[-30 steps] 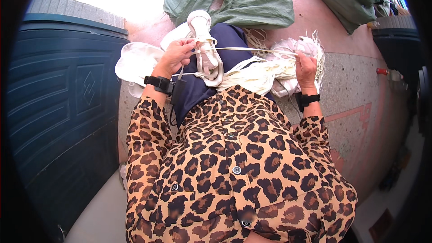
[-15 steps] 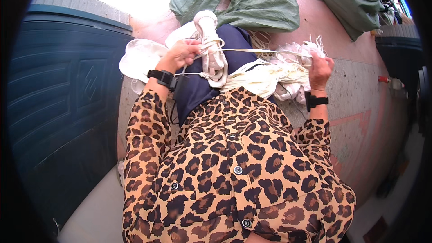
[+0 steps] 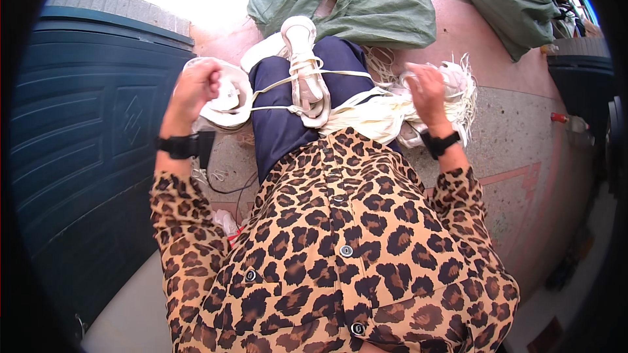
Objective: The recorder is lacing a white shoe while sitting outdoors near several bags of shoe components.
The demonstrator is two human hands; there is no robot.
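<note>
A white shoe [image 3: 310, 95] lies sole-end away from me across my lap, on dark blue trousers [image 3: 269, 78]. Pale laces [image 3: 347, 73] loop over its middle and trail off to both sides. My left hand [image 3: 195, 86] is raised at the left with its fingers curled closed; whatever they hold, if anything, is hidden. Behind it rests a round white piece [image 3: 239, 95] with a white part inside. On the right, my right hand [image 3: 428, 91] hovers over a heap of white shoes and laces [image 3: 461, 82], its fingers blurred. A bundle of cream laces [image 3: 363, 116] spreads over my right thigh.
Green sacks [image 3: 386, 10] stand ahead, with another green sack [image 3: 507, 3] at the far right. A dark blue panelled door [image 3: 98, 111] runs along the left. Behind my left arm, a thin dark cord [image 3: 226, 189] lies near the floor.
My left hand has left the shoe and moved left. My right hand has come inward. The lace stretched taut between them now hangs slack across the shoe and lap.
</note>
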